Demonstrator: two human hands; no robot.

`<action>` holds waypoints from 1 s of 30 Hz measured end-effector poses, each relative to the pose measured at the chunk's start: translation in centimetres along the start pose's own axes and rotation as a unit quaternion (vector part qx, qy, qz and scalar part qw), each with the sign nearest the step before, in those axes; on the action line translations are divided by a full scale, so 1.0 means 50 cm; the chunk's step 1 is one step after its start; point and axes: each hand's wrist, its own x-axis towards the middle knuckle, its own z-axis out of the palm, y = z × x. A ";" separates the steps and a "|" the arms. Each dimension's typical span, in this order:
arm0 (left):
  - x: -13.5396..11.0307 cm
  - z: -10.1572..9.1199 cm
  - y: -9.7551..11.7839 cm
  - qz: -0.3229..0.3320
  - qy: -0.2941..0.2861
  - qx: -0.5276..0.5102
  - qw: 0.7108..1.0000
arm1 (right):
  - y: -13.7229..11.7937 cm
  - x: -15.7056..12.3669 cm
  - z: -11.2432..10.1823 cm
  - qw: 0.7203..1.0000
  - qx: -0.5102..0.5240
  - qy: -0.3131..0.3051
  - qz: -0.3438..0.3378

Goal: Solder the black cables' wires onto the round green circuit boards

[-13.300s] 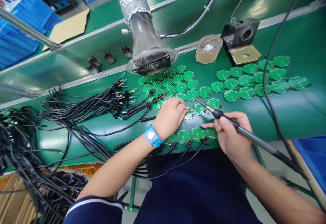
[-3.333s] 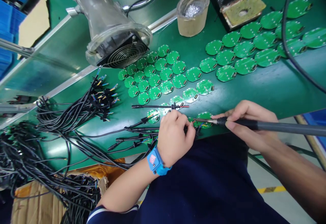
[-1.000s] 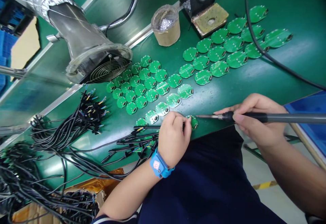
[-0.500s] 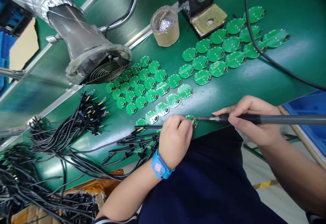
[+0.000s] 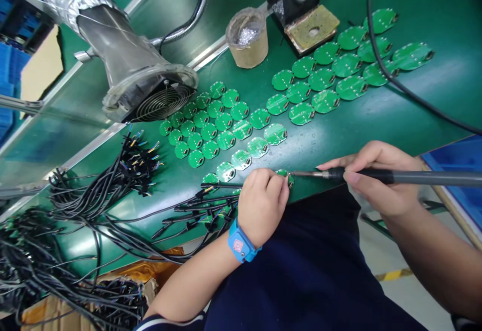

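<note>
My right hand point(image 5: 376, 175) is closed round a black soldering iron point(image 5: 410, 177). Its metal tip touches a small round green circuit board point(image 5: 286, 176) at the table's near edge. My left hand point(image 5: 262, 203), with a blue strap on the wrist, is closed in a pinch at that board; its fingers hide most of the board and what they hold. Black cables point(image 5: 196, 210) with coloured wire ends lie just left of this hand, some joined to boards.
Rows of green boards point(image 5: 226, 125) and a second group point(image 5: 339, 72) cover the green table. Behind stand a fume duct with a fan grille point(image 5: 150, 95), a tub of solder bits point(image 5: 246, 37) and an iron stand with sponge point(image 5: 301, 4). A big cable bundle point(image 5: 56, 230) fills the left.
The iron's tip has come to the board at my left fingers and stays there. Both hands have hardly moved in the last second.
</note>
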 end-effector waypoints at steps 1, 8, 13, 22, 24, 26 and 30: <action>0.000 0.000 0.000 0.000 -0.001 0.001 1.000 | 0.002 0.000 0.001 1.000 0.011 0.010 -0.003; 0.000 -0.002 0.002 0.001 0.002 0.014 1.000 | 0.006 0.000 0.008 0.995 0.066 0.078 -0.004; -0.001 -0.002 0.005 0.006 -0.001 0.026 1.000 | 0.010 -0.003 0.008 0.996 0.064 0.064 -0.011; 0.001 0.005 0.005 0.013 0.015 0.051 0.998 | 0.010 -0.006 0.001 1.000 -0.008 -0.013 -0.007; 0.001 0.004 0.006 0.014 0.015 0.052 0.998 | 0.011 -0.006 0.000 1.000 -0.002 -0.015 -0.008; 0.001 0.004 0.007 0.015 0.016 0.050 0.999 | 0.013 -0.006 -0.002 1.000 0.015 -0.012 -0.002; 0.001 0.003 0.006 0.017 0.022 0.051 0.998 | 0.012 -0.004 -0.005 0.999 0.048 0.009 0.001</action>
